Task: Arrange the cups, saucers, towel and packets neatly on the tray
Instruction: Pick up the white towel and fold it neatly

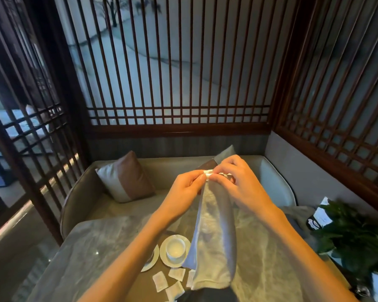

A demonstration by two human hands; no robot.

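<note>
A white towel hangs folded lengthwise above the table, held up by its top edge. My left hand pinches that edge on the left and my right hand pinches it on the right, fingertips close together. Below, a white cup stands on a white saucer. A second saucer lies to its left, mostly hidden by my left forearm. Several small white packets lie scattered in front of the saucers. A dark tray edge shows under the towel's lower end.
The table has a shiny grey marbled top. A green potted plant stands at the right edge with a card holder behind it. A grey sofa with cushions sits beyond the table, and wooden lattice screens enclose the booth.
</note>
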